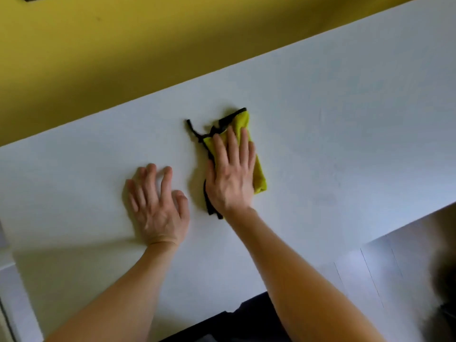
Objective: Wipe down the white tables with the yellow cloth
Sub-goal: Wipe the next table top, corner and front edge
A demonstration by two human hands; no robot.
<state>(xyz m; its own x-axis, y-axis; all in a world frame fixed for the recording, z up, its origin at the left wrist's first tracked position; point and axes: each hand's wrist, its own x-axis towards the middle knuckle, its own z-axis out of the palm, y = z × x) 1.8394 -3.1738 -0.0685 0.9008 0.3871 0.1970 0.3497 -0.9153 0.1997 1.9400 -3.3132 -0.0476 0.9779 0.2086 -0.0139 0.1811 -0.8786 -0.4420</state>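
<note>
From the head view I see one white table running slantwise across the picture, with a yellow wall behind its far edge. The yellow cloth, edged in black, lies folded into a long strip on the tabletop about midway between the near and far edges. A black loop of its trim trails out toward the far left of it.

My right hand lies flat on top of the cloth, palm down, fingers stretched and close together — it is pressing, not gripping; nothing is clenched or pinched. My left hand rests just beside it on the bare surface, fingers spread and slightly bent, holding nothing and apart from the cloth. I read it as a brace for my weight.

I judge the step in hand to be the wiping itself, with the cloth pinned under the palm in the middle of this table. I cannot tell from the surface which parts are already done; it looks uniformly pale, with a few faint marks to the right.

The next move, as I see it, calls for steady downward pressure while sliding the cloth in a long pass — and for keeping the folded strip from bunching or slipping out from under the palm, since nothing but friction holds it. No second table is clearly in sight here.
</note>
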